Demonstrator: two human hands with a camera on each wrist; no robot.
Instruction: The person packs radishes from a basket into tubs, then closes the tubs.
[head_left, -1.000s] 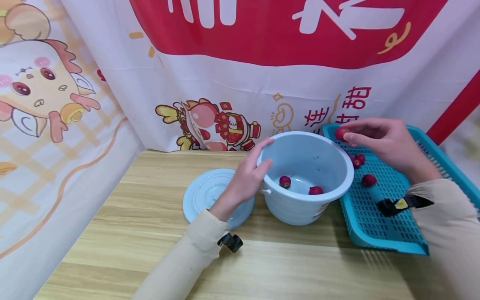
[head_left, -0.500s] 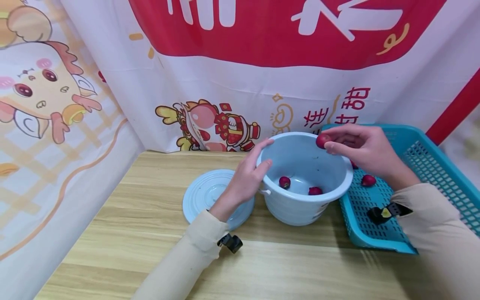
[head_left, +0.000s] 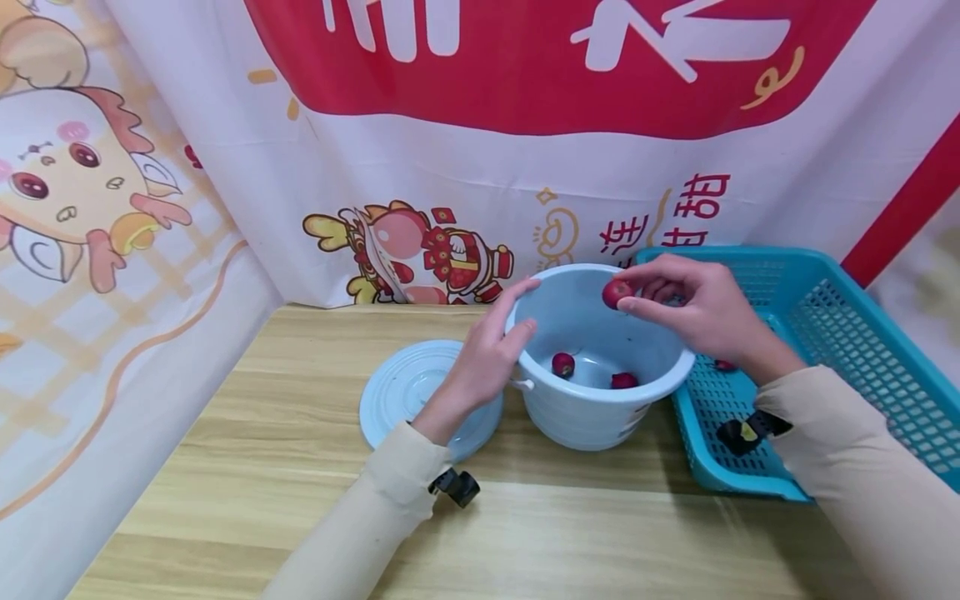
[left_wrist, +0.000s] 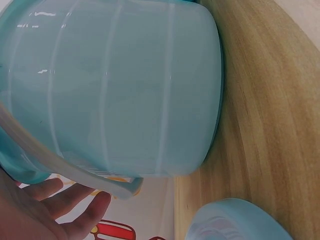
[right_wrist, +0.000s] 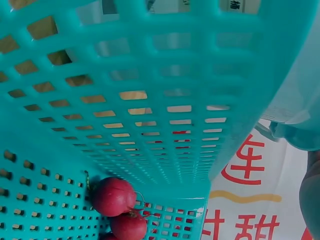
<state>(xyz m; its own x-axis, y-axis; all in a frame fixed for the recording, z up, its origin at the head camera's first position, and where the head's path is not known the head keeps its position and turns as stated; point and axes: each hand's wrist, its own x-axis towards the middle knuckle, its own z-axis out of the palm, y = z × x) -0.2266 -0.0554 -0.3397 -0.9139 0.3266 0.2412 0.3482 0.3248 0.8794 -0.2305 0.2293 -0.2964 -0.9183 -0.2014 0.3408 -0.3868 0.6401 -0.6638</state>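
My left hand grips the left rim of a light blue plastic bucket, its thumb lying at the rim's near side. In the left wrist view its fingers spread beside the bucket's pale handle. Over the bucket's mouth, my right hand pinches a red radish between thumb and fingertips. Two radishes lie on the bucket's floor: one at the left, another at the right. The right wrist view shows more radishes in a corner of the teal basket.
Left of the bucket, a round light blue lid lies flat on the wooden table. The perforated basket stands close against the bucket's right side, under my right forearm. A printed cloth hangs along the table's back edge.
The right hand has carried the radish left, from above the basket to over the bucket's mouth. The left hand keeps its hold on the rim.
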